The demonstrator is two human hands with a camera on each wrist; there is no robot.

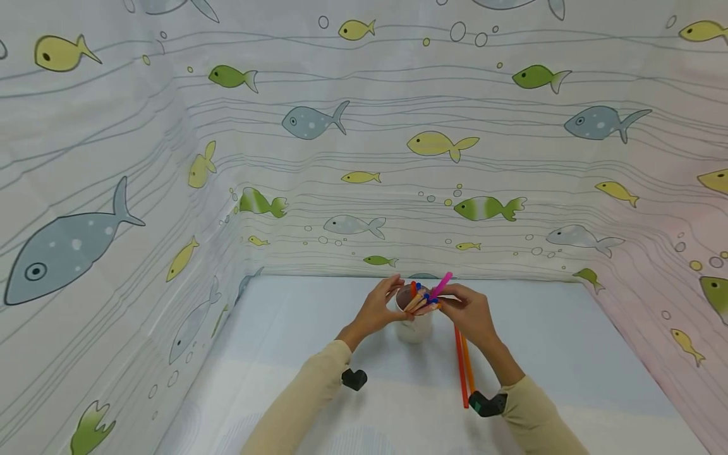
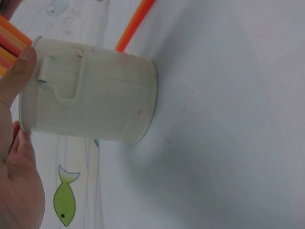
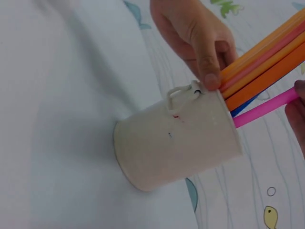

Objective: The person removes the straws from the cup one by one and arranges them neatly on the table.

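Note:
A whitish cup (image 3: 178, 143) with a small wire-like side handle stands on the table, holding several orange, red and blue pencil-like sticks (image 3: 267, 55). At its rim is my left hand (image 1: 377, 308), thumb by the handle and fingers round the far side, so it grips the cup. My right hand (image 1: 471, 313) pinches a bright pink pen-like stick (image 3: 267, 108) whose lower end goes in over the cup's rim. In the right wrist view only the fingertips (image 3: 296, 114) of that hand show, at the right edge.
A red stick (image 1: 461, 373) and an orange stick (image 1: 468, 363) lie side by side on the white table (image 1: 284, 379), below my right hand. Fish-patterned cloth (image 1: 364, 202) rises behind the table and along both sides.

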